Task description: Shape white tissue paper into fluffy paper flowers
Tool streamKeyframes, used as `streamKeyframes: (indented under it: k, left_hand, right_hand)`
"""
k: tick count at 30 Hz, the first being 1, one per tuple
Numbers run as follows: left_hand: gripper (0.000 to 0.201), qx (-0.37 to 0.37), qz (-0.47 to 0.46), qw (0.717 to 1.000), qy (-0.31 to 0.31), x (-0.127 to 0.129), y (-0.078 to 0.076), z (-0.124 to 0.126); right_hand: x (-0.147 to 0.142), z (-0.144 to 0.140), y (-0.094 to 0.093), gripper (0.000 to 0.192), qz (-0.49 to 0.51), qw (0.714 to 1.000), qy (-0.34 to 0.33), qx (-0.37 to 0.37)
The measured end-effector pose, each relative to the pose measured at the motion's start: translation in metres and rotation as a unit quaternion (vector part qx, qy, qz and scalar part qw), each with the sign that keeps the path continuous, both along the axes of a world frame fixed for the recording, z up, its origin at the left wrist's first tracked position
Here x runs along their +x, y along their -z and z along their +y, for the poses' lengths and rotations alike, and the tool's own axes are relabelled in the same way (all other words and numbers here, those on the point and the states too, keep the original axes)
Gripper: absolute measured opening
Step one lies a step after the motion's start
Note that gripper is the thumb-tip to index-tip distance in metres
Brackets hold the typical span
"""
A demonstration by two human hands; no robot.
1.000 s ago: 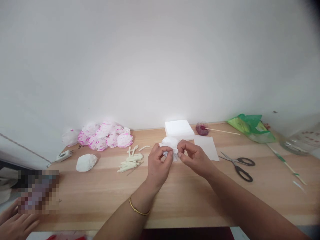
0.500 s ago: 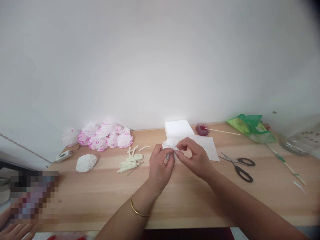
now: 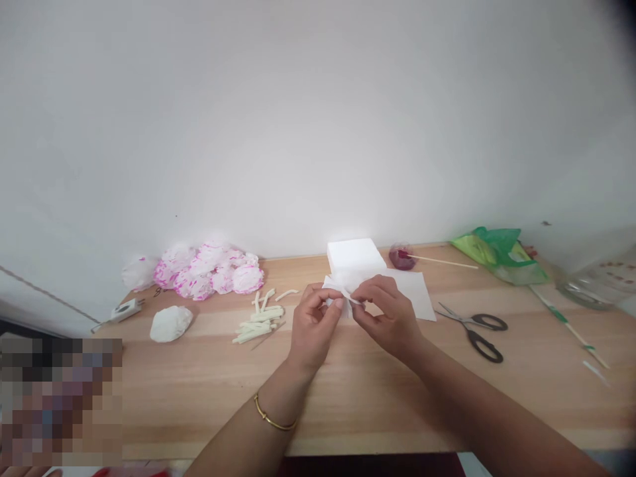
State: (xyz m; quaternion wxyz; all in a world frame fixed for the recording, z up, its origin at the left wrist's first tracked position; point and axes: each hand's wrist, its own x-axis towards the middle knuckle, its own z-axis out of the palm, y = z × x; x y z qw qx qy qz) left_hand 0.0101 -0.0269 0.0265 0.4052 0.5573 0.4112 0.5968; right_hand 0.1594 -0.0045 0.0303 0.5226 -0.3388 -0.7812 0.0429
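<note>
Between my hands, above the middle of the table, is a gathered piece of white tissue paper (image 3: pixel 336 285). My left hand (image 3: pixel 315 324) pinches its left side between thumb and forefinger. On the right, the fingers of my right hand (image 3: pixel 387 311) are closed on the tissue as well, close to a narrow twisted strip at its middle. What that strip is made of I cannot make out. Behind the hands lie a white sheet of paper (image 3: pixel 415 295) and a thick white stack of paper (image 3: pixel 355 255).
Pink-edged tissue flowers (image 3: pixel 209 270), a plain white tissue ball (image 3: pixel 171 323), a white plug (image 3: pixel 126 309) and pale short strips (image 3: pixel 261 324) lie left. Scissors (image 3: pixel 472 328), a small dish of dark red colour (image 3: pixel 401 257), green plastic (image 3: pixel 501 255) and a stick (image 3: pixel 571 328) are right.
My hands have drawn slightly apart, the left moving a little left. More of the tissue and its twisted middle strip shows between the fingers. The things on the table stay put.
</note>
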Motion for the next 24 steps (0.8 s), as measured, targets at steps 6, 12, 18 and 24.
streamKeyframes:
  k: [6, 12, 18, 24]
  left_hand:
    - [0.018, -0.093, -0.131, 0.987, 0.028, 0.004, 0.005, 0.005]
    - [0.012, -0.078, -0.122, 0.989, 0.04, 0.003, 0.006, 0.006]
    - [0.006, 0.024, 0.086, 0.995, -0.05, -0.002, 0.0, 0.0]
    - [0.01, 0.156, 0.22, 0.954, -0.132, 0.001, -0.006, -0.004]
  right_hand:
    - [0.001, 0.002, 0.005, 0.021, -0.039, 0.998, -0.009, 0.051]
    - [0.0, 0.002, 0.004, 0.021, -0.044, 0.998, -0.028, 0.045]
    - [0.0, -0.002, -0.002, 0.021, -0.02, 0.999, -0.039, -0.013]
    - [0.003, -0.004, -0.006, 0.017, 0.0, 0.999, -0.027, -0.041]
